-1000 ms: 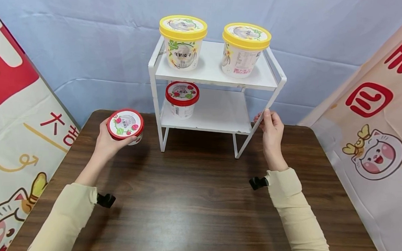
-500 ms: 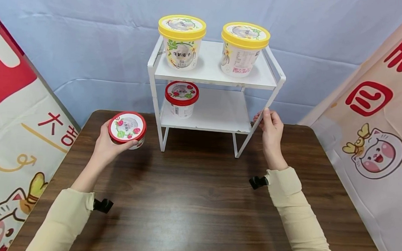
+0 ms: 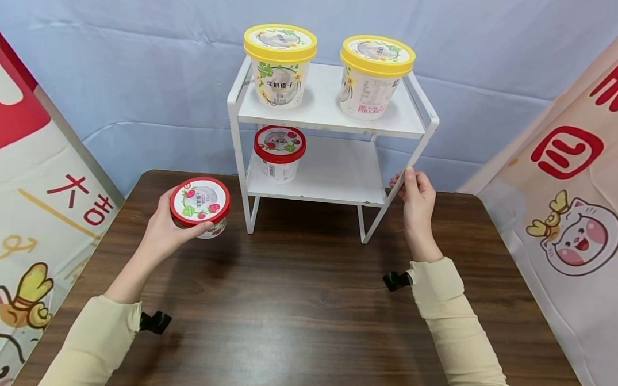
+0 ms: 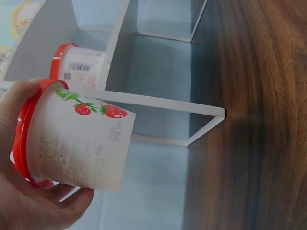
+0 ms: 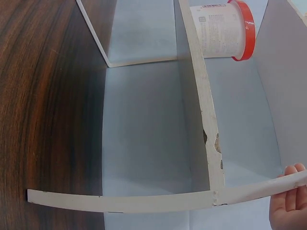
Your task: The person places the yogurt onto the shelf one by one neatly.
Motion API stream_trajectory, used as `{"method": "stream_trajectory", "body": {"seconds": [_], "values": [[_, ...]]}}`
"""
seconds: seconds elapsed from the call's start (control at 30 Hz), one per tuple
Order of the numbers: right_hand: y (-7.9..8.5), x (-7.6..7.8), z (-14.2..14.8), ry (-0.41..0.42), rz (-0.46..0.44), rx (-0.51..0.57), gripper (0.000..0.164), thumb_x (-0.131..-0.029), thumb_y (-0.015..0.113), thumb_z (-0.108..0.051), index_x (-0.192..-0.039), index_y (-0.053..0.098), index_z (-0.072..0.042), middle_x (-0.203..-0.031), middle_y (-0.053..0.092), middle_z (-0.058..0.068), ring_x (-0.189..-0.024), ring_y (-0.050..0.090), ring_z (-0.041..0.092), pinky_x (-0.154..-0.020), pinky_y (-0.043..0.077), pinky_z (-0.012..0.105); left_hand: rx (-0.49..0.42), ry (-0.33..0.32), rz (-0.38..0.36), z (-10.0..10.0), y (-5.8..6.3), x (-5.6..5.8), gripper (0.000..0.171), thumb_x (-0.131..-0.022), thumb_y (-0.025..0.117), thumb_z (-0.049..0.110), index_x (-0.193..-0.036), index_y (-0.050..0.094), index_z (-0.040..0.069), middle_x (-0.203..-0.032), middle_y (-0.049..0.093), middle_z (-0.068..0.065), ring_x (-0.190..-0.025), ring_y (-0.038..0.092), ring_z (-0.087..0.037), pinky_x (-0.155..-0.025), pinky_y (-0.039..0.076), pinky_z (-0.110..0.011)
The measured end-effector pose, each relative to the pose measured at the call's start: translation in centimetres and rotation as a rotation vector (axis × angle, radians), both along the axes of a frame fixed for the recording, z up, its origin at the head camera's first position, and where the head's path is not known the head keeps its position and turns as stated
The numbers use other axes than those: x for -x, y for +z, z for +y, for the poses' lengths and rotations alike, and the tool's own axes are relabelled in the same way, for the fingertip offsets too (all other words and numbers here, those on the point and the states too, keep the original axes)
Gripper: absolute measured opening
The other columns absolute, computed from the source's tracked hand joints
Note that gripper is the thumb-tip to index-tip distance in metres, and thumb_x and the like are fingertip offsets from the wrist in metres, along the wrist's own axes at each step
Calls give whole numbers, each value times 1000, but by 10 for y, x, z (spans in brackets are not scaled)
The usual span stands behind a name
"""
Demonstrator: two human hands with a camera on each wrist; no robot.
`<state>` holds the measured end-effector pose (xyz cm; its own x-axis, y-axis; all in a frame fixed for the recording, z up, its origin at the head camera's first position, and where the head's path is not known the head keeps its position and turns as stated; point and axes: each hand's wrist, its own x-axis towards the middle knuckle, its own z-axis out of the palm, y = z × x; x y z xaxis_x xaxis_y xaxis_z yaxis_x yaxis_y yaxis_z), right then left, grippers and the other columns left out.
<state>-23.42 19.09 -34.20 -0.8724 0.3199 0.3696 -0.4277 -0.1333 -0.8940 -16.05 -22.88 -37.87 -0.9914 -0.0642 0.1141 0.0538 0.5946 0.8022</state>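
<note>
My left hand (image 3: 162,230) grips a red-lidded paper tub (image 3: 201,202) with strawberry prints, thumb on the near side. It is held over the table, left of a white two-tier rack (image 3: 336,166). In the left wrist view the tub (image 4: 84,139) overlaps the rack's side frame. My right hand (image 3: 419,209) holds the rack's right front leg, its fingers curled behind the bar; in the right wrist view only part of that hand (image 5: 290,203) shows. Another red-lidded tub (image 3: 280,148) stands on the left of the lower shelf.
Two yellow-lidded tubs, a left one (image 3: 280,68) and a right one (image 3: 374,78), stand on the upper shelf. The rack's feet rest on the dark wooden table (image 3: 293,307). A blue cloth (image 3: 164,66) hangs behind; printed banners flank both sides.
My left hand has moved slightly right and toward me, carrying the red-lidded tub. My right hand stays on the rack's leg, and the rack has not moved.
</note>
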Motion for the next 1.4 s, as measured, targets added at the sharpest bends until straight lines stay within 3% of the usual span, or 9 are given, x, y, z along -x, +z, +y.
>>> {"method": "stream_trajectory", "body": {"seconds": [0.6, 1.4], "values": [[0, -1, 1, -1, 1, 6, 21, -95, 46, -11, -78, 56, -2, -73, 59, 5, -67, 59, 12, -68, 50, 24, 17, -111, -28, 10, 5, -6, 96, -72, 76, 34, -141, 15, 4, -132, 37, -21, -118, 38, -36, -90, 39, -57], [1, 0, 0, 11, -7, 8, 22, -95, 46, -12, -77, 55, -4, -74, 58, 5, -67, 59, 12, -69, 49, 24, 5, -218, -2, 38, 9, -4, 92, -70, 78, 30, -139, 23, 5, -129, 43, -16, -114, 42, -31, -86, 45, -51]]}}
